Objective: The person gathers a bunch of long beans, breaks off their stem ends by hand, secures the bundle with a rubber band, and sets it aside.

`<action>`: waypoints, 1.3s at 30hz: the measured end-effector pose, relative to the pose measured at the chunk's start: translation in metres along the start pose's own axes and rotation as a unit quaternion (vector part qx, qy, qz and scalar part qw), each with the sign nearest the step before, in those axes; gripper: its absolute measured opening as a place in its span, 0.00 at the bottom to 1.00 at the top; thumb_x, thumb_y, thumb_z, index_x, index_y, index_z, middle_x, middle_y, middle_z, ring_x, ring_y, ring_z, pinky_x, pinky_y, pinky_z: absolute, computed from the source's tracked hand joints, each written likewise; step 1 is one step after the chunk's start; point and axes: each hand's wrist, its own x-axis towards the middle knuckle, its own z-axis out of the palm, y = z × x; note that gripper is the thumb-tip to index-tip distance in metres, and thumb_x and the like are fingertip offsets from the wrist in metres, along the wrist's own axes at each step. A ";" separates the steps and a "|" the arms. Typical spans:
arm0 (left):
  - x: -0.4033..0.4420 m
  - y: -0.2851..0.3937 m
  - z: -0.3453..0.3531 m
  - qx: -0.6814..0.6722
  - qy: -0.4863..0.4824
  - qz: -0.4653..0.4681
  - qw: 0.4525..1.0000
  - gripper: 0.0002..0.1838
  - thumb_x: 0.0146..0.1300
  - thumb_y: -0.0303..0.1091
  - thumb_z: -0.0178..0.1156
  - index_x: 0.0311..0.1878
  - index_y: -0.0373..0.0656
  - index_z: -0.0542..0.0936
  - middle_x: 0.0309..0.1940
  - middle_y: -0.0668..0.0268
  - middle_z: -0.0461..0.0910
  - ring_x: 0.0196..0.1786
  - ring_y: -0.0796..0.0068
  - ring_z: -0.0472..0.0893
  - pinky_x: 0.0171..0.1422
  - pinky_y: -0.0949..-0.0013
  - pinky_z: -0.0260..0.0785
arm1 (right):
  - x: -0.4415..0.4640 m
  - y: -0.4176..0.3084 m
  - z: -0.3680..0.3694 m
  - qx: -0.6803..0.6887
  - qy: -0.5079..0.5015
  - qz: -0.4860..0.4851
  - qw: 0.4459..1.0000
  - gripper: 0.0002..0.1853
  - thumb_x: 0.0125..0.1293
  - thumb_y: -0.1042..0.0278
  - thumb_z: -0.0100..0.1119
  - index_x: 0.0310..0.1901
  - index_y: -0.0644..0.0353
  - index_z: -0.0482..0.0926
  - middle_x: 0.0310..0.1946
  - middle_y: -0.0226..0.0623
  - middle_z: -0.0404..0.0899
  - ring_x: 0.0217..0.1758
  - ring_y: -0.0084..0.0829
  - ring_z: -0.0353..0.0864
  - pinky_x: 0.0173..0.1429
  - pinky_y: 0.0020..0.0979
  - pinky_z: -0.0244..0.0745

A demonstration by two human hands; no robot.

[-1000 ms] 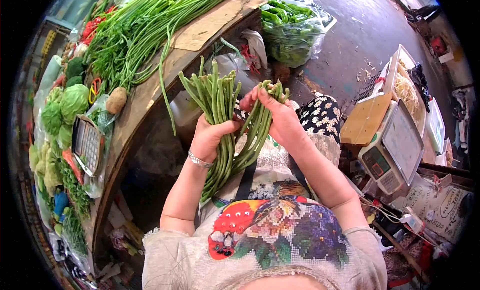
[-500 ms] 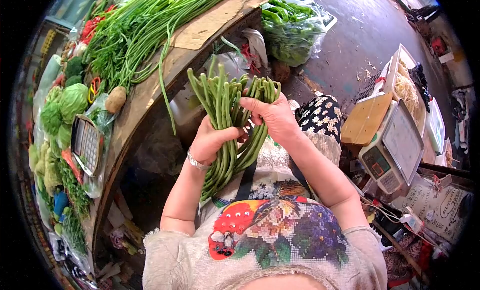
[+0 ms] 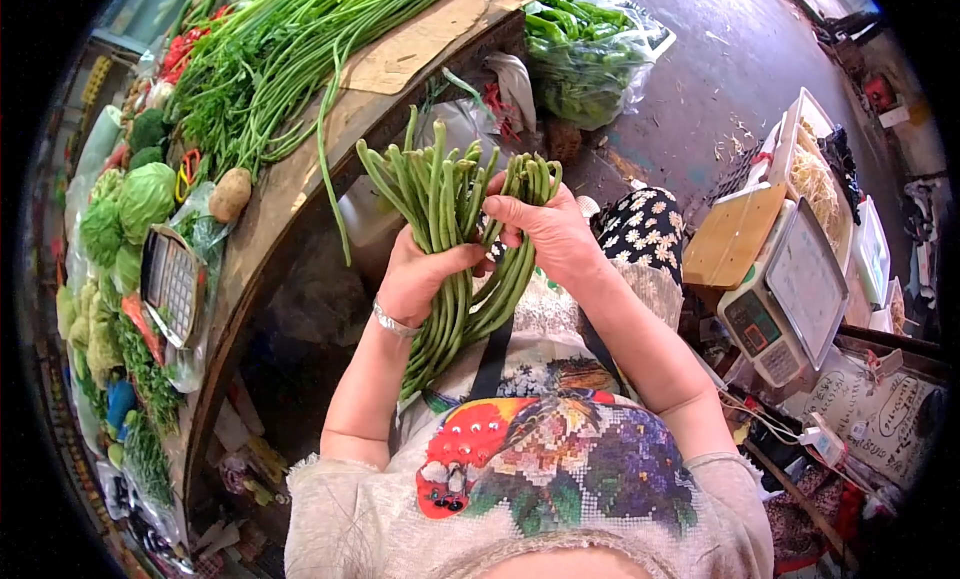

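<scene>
My left hand (image 3: 425, 279) grips the long beans (image 3: 440, 204) in front of me while my right hand (image 3: 548, 231) pinches some by their ends, bunch looks mostly gathered, ends left uneven.

A: Any lettering legible?

B: None with certainty. Black handwriting on a pale panel (image 3: 880, 414), below the scale (image 3: 805, 284). Several strokes, one group ringed by a drawn loop. Characters too small and distorted to read.

A: The scale itself?

B: Display window (image 3: 757, 324) dark, with a reddish patch; digits cannot be made out. Keypad (image 3: 780, 363) beside it, keys in rows, markings too fine.

A: And on the worktop (image 3: 285, 197)?

B: Calculator (image 3: 172, 287) close to its curved inner edge. Key rows distinct; legends on the keys too small to tell. No figure confirmed there.
</scene>
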 end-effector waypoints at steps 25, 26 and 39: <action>0.000 0.001 -0.013 -0.006 0.004 -0.031 1.000 0.18 0.54 0.20 0.63 0.49 0.37 0.77 0.38 0.63 0.82 0.41 0.70 0.83 0.46 0.67 0.77 | -0.001 0.005 -0.002 0.140 -0.009 0.004 0.990 0.10 0.61 0.70 0.67 0.39 0.59 0.76 0.25 0.27 0.76 0.25 0.21 0.74 0.30 0.24 0.71; 0.000 0.001 -0.012 -0.006 0.003 -0.030 1.000 0.18 0.54 0.20 0.63 0.49 0.37 0.77 0.38 0.63 0.82 0.41 0.70 0.83 0.46 0.67 0.77 | 0.000 0.005 -0.003 0.124 -0.002 0.009 0.992 0.11 0.59 0.72 0.68 0.39 0.59 0.76 0.24 0.27 0.76 0.23 0.21 0.74 0.28 0.23 0.70; -0.001 0.005 -0.006 -0.030 0.042 -0.034 0.998 0.18 0.52 0.18 0.63 0.48 0.38 0.77 0.39 0.67 0.82 0.38 0.76 0.81 0.44 0.72 0.75 | -0.002 0.004 -0.004 0.100 -0.005 0.001 0.995 0.07 0.65 0.70 0.62 0.43 0.58 0.76 0.30 0.29 0.77 0.31 0.23 0.79 0.35 0.25 0.75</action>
